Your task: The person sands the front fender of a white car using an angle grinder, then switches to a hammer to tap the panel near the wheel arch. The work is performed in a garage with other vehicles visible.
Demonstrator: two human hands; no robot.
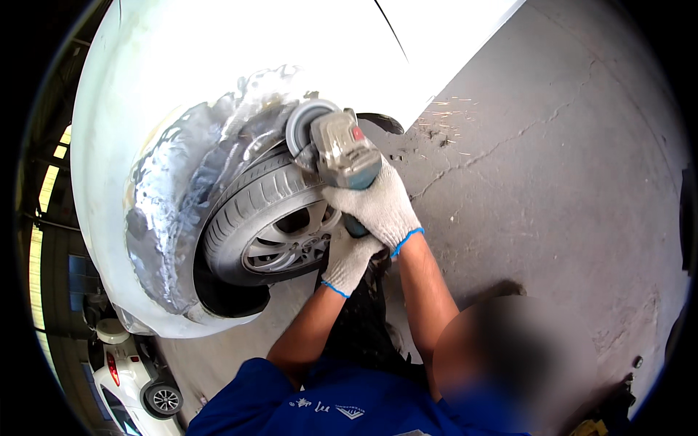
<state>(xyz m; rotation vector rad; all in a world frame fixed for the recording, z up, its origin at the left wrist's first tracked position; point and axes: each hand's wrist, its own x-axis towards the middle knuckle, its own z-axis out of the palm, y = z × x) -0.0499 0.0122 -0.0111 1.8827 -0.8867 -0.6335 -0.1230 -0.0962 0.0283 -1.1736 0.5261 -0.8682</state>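
Note:
An angle grinder (347, 149) with a grey disc (298, 129) is pressed against the lip of a white car's wheel arch. My right hand (382, 203), in a white knitted glove with a blue cuff, is closed round the grinder's body just behind its head. Lower down, my gloved left hand (350, 258) wraps round the rear part of the same tool. Around the arch the paint is gone, leaving a band of shiny, uneven bare metal (171, 203). Right beside the tool is the tire (251, 192) with its silver alloy wheel (291, 243). The disc's contact edge is partly hidden.
Orange sparks (451, 120) fly over the cracked grey concrete floor (538, 189) to the right. Dark debris lies near the car's lower edge. Another white car (131, 381) stands at the lower left. A blurred shape covers the lower right.

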